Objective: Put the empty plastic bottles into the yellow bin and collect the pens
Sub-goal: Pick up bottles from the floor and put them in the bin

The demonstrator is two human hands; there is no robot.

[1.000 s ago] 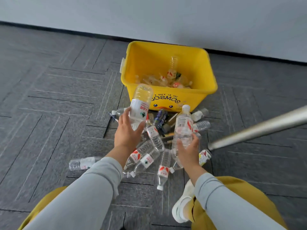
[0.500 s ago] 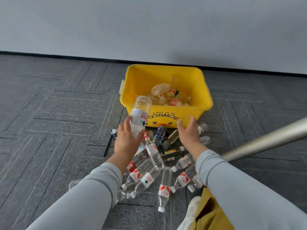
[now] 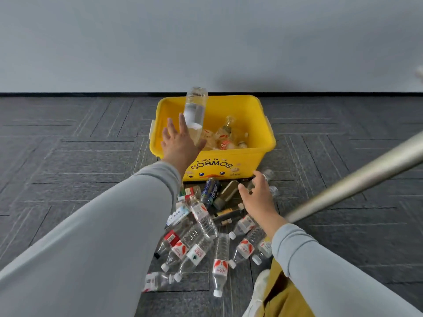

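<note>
A yellow bin (image 3: 251, 160) marked COSMOS stands on the carpet by the wall, with several clear bottles (image 3: 225, 138) lying inside. One clear plastic bottle (image 3: 195, 108) is tilted in the air over the bin's left side, just beyond the fingertips of my left hand (image 3: 179, 145), whose fingers are spread. My right hand (image 3: 257, 197) hovers open, holding nothing, over a pile of empty bottles (image 3: 206, 236) on the floor in front of the bin. Dark bottles (image 3: 212, 191) lie in the pile next to the bin. I cannot make out any pens.
A metal pole (image 3: 354, 184) slants across the right side above the floor. My white shoe (image 3: 258, 291) and yellow trouser leg (image 3: 281, 298) are at the bottom right. A grey wall runs directly behind the bin. Grey carpet lies to the left and right.
My left hand rose from the bin's front to over its left rim and spread its fingers; the bottle now sits above them. My right hand drew back from the bin.
</note>
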